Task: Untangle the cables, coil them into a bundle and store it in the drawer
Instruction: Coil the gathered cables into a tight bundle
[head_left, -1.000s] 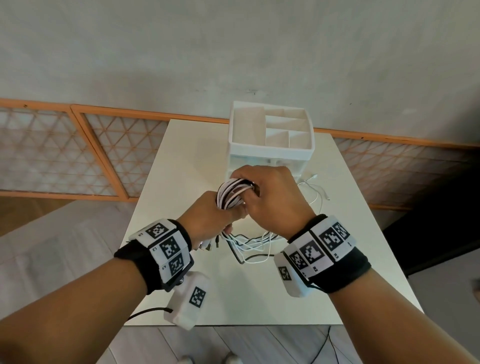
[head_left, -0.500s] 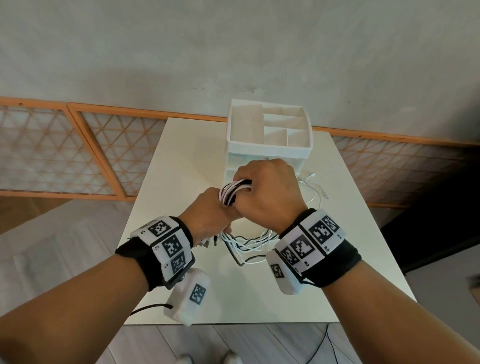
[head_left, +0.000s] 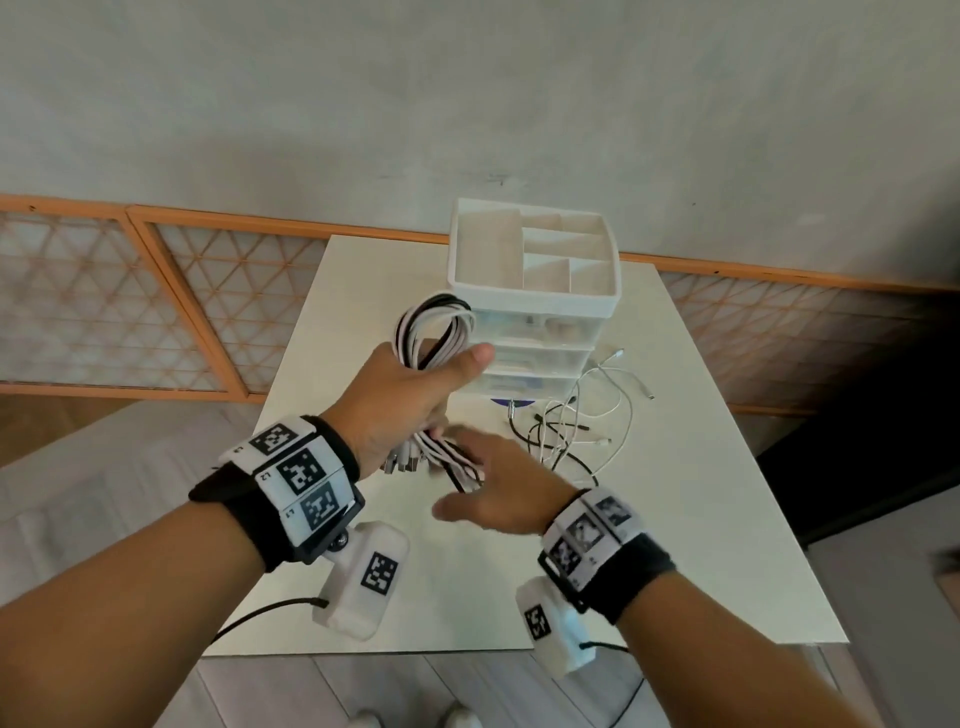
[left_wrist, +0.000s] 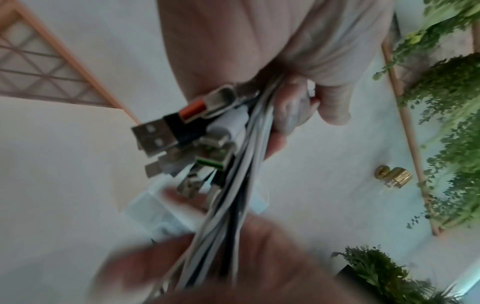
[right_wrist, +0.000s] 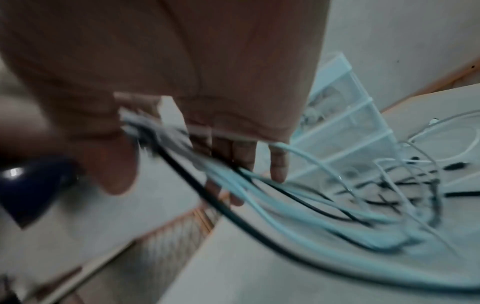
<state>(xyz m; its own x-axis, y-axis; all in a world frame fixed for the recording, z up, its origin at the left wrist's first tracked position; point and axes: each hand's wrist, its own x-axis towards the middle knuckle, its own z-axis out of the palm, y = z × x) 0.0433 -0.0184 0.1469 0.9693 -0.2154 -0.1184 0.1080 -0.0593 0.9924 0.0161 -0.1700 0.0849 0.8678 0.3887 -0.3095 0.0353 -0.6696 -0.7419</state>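
My left hand (head_left: 410, 400) grips a coil of black and white cables (head_left: 434, 327), its loop standing up in front of the clear drawer unit (head_left: 540, 338). In the left wrist view my fingers (left_wrist: 332, 98) curl round the strands, and several USB plugs (left_wrist: 155, 133) stick out below the fist. My right hand (head_left: 493, 488) is lower and nearer, blurred, with its fingers (right_wrist: 278, 164) straight against the trailing strands (right_wrist: 285, 205). These strands run to a loose tangle of cables (head_left: 571, 431) on the table. The drawers look shut.
The white table (head_left: 701, 545) stands against a grey wall with an orange lattice rail. The drawer unit carries an open divided tray (head_left: 535, 254) on top. Floor lies beyond the table's left and near edges.
My right hand has let go of the top of the coil and dropped down toward me to the trailing strands. The left hand now holds the coil alone, with the loop in plain view.
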